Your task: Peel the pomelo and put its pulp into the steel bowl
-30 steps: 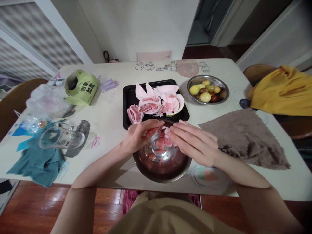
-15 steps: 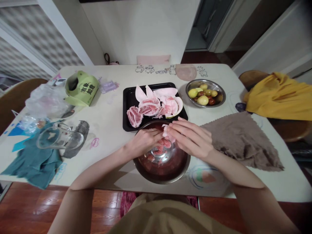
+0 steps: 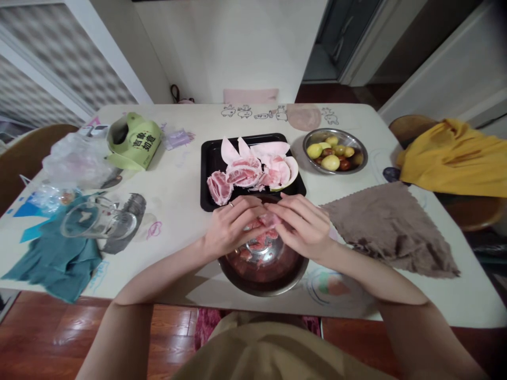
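Note:
Over a large metal bowl (image 3: pixel 273 279), both my hands meet at a piece of pomelo (image 3: pixel 271 218) with pale pink membrane. My left hand (image 3: pixel 232 226) pinches it from the left with curled fingers. From the right, my right hand (image 3: pixel 304 226) grips the same piece, its fingertips close to the left ones. Peeled pink pomelo flesh (image 3: pixel 259 241) lies in the bowl below. Just behind stands a black tray (image 3: pixel 207 158) bearing unpeeled-membrane pomelo segments (image 3: pixel 243 173) and pale rind pieces (image 3: pixel 271 150). My fingers hide part of the held piece.
At the back right is a metal bowl of small fruit (image 3: pixel 330 162). A brown cloth (image 3: pixel 392 232) lies to the right. On the left are a glass pitcher (image 3: pixel 95 219) on its side, a teal cloth (image 3: pixel 59 264), a green paper bag (image 3: pixel 138 142) and clear plastic bags (image 3: pixel 77 161).
My right hand's outstretched fingers have curled in and come lower, and my left hand has turned and closed towards it. The pomelo piece is now between both sets of fingertips.

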{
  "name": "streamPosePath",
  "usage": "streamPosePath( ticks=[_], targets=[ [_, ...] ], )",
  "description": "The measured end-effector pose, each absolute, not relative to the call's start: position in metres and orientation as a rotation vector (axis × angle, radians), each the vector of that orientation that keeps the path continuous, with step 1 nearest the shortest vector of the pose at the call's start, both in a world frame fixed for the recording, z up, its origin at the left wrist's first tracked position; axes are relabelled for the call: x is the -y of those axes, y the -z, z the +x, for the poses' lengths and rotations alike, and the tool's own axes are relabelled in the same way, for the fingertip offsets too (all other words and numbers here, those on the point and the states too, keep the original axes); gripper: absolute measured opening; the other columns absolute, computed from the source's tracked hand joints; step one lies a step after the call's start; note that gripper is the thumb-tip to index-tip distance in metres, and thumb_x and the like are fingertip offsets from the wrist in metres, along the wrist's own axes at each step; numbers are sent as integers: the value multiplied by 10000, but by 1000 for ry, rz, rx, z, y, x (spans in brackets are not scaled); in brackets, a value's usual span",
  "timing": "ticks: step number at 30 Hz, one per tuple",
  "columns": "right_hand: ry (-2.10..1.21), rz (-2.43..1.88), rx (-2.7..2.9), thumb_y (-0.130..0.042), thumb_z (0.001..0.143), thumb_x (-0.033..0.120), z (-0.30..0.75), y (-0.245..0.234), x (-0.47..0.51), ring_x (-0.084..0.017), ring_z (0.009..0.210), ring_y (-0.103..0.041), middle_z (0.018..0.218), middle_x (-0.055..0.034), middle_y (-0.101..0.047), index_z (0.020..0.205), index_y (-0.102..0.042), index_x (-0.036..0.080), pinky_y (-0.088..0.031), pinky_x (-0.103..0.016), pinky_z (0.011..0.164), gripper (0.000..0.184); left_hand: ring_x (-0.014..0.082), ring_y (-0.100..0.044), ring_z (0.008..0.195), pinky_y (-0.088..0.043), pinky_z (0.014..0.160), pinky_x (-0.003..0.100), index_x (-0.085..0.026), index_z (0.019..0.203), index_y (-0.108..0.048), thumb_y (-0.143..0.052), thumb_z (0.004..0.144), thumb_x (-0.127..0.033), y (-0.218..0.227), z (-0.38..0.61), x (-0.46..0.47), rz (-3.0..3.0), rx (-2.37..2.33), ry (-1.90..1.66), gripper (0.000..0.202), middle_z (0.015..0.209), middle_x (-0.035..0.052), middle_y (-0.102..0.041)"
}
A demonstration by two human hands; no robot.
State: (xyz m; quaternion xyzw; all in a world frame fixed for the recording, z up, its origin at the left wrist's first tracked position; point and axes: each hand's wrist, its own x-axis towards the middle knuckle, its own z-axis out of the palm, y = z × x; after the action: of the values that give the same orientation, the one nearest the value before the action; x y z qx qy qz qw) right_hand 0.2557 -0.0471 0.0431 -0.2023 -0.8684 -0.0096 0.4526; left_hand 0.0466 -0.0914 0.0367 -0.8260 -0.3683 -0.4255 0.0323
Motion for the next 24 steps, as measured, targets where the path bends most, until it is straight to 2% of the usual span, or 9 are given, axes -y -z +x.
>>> streamPosePath(
  ticks=[4, 9, 14, 19, 24],
  targets=[
    [-47, -552, 2157, -607, 890, 44, 255, -44, 49, -190, 874, -682, 944, -47, -734, 1166, -695, 192, -602, -331, 759, 325, 152, -726, 952, -628, 823, 270, -186, 1070, -614, -688, 933, -117, -39, 46, 89, -2585, 1192, 1549, 170, 1015, 47, -739],
    [-42, -596, 2176, -688, 898, 145, 253, -47, 47, -214, 905, -663, 977, -73, -709, 1140, -718, 190, -602, -352, 751, 247, 110, -724, 874, -614, 765, 213, -173, 1105, -620, -706, 923, -129, -41, 45, 90, -2513, 1382, 1644, 206, 1011, 37, -749],
    [-40, -450, 2159, -709, 895, 77, 253, -45, 47, -230, 1003, -697, 1038, -80, -766, 1145, -728, 181, -635, -397, 867, 271, 114, -728, 899, -621, 815, 227, -158, 1145, -638, -701, 922, -106, -43, 46, 92, -2491, 1366, 1587, 237, 1005, 46, -757],
    [-72, -384, 2154, -691, 906, 59, 254, -47, 49, -227, 985, -730, 1029, -77, -799, 1194, -739, 167, -657, -410, 893, 311, 162, -738, 1086, -633, 967, 332, -166, 1181, -688, -692, 952, -151, -46, 45, 91, -2623, 1304, 1628, 230, 1141, 94, -767],
    [-68, -391, 2131, -684, 895, 27, 256, -51, 48, -230, 955, -737, 986, -76, -808, 1175, -745, 142, -663, -398, 865, 309, 163, -781, 1003, -660, 919, 323, -179, 1068, -749, -737, 933, -196, -48, 46, 89, -2669, 1401, 1815, 136, 1066, 75, -807]
  ],
)
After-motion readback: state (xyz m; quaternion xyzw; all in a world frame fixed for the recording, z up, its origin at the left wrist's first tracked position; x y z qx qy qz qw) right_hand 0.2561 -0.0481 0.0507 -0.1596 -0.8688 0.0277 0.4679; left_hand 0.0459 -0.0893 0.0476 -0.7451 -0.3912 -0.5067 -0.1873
